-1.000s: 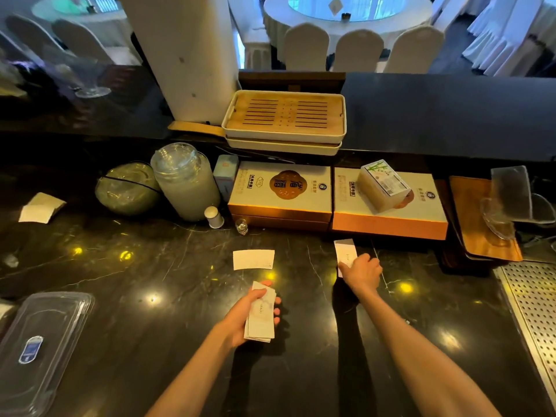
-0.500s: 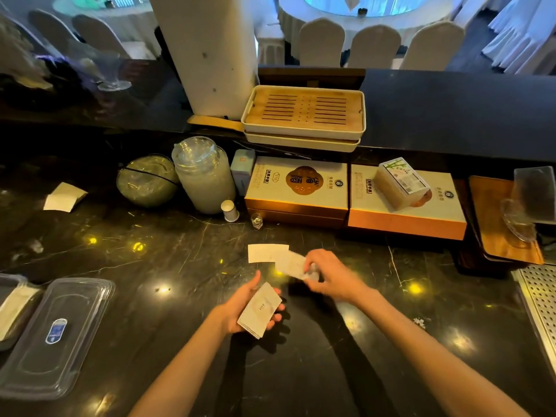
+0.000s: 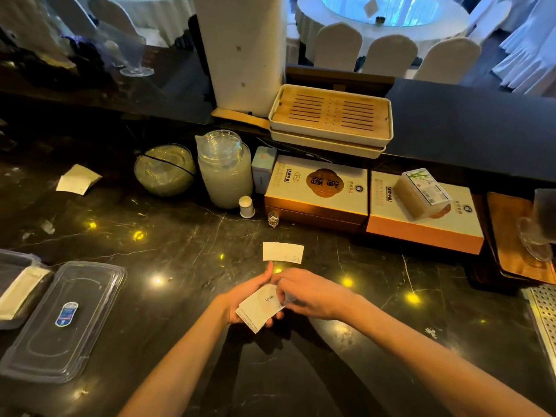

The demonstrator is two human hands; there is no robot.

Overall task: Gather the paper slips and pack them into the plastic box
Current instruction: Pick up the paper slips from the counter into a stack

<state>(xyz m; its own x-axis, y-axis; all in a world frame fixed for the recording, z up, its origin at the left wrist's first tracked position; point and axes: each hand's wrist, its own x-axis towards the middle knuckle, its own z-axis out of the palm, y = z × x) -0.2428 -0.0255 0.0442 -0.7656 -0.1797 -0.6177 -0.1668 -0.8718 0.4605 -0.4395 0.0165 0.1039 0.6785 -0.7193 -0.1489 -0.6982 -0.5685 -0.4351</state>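
Slip stack: a fanned pack of paper slips, top one printed "love", held just above the counter at centre frame; kept in hand, probably so each new slip joins it without a trip to the box
Left hand: closed around the stack from below, thumb raised along its far edge; it serves as the collecting clamp
Right hand: fingertips pinched on the stack's right end, apparently seating a slip on top
Loose slip: flat on the counter at 12 o'clock from the hands, just beyond them; likely the next pickup
Far slip: lying with one edge lifted, at 10 o'clock, well apart
Plastic box: at 9 o'clock by the left edge, open, pale paper already inside
Box lid: clear, labelled, lying flat just beside the box so the opening is free
Counter: black veined stone, glossy, spotted with lamp reflections
Back row: lidded glass jar, two orange gift cartons, slatted tea tray on the raised ledge
Room: dining hall beyond, round table with covered chairs
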